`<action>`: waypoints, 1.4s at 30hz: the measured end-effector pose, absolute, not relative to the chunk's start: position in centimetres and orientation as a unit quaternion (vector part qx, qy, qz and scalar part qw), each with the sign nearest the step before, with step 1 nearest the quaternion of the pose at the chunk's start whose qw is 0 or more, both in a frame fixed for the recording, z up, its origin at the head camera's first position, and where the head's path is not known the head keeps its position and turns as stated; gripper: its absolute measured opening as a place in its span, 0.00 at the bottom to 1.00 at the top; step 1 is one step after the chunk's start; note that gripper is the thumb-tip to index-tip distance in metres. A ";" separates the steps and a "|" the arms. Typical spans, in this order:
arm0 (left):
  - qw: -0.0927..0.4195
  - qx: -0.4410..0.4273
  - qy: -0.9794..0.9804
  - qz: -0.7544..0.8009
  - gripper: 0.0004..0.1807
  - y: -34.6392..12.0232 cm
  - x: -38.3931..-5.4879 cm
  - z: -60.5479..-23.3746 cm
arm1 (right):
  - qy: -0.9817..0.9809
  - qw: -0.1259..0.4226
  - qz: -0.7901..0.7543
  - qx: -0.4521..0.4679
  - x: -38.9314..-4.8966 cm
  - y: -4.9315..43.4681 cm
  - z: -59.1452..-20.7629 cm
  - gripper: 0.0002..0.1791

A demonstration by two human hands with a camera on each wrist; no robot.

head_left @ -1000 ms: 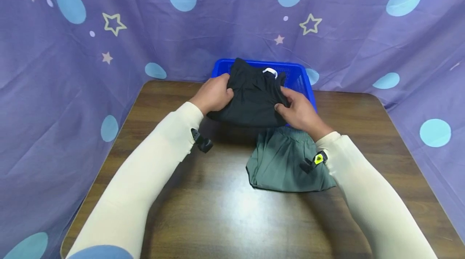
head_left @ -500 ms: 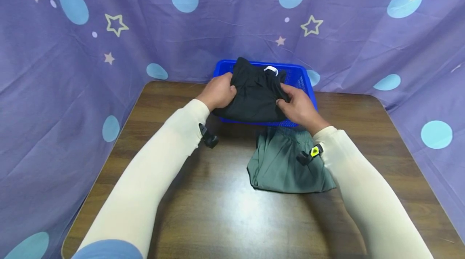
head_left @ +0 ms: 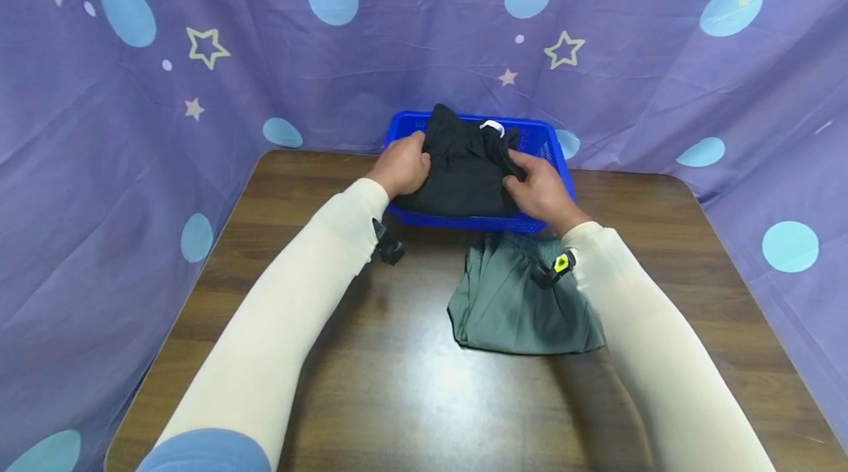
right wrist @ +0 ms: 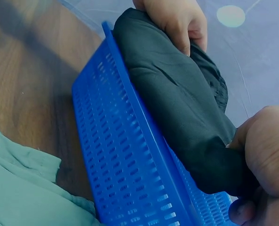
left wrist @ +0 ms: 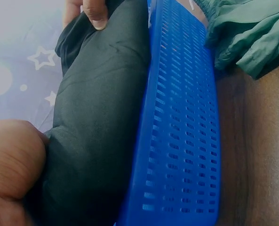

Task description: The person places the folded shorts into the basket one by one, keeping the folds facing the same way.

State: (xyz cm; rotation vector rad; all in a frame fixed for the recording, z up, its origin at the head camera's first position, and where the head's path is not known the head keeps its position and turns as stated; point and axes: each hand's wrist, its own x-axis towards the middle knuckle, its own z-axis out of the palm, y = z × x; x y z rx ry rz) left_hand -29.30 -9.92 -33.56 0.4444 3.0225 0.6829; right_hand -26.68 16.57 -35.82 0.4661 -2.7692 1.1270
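Note:
Folded black shorts (head_left: 464, 174) with a white drawstring lie over and partly inside the blue perforated basket (head_left: 464, 222) at the back of the table. My left hand (head_left: 403, 165) grips their left edge, thumb on top. On the opposite edge my right hand (head_left: 542, 186) pinches the cloth between thumb and fingers. In the left wrist view the black shorts (left wrist: 101, 94) bulge just inside the basket's near rim. The right wrist view shows the basket wall (right wrist: 125, 155) beside the dark cloth. Whether the shorts touch the basket's bottom is hidden.
Green-grey shorts (head_left: 523, 310) with a gathered waistband lie on the wooden table (head_left: 371, 398), in front of the basket and under my right wrist. A purple curtain (head_left: 411, 37) with stars and dots hangs behind the table and along its sides.
Both hands have moved the black shorts slightly back and down into the basket, so its near rim now shows below them. The green-grey shorts have stayed put.

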 end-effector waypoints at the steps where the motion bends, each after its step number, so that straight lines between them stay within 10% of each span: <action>1: 0.006 0.141 0.966 0.218 0.26 -9.8 -29.4 -33.6 | -0.913 0.060 0.373 0.152 -26.8 16.6 -35.9 0.31; 42: 0.002 0.032 0.972 0.233 0.25 -8.2 -32.0 -37.3 | -0.960 -0.006 0.266 0.086 -29.9 16.7 -38.7 0.33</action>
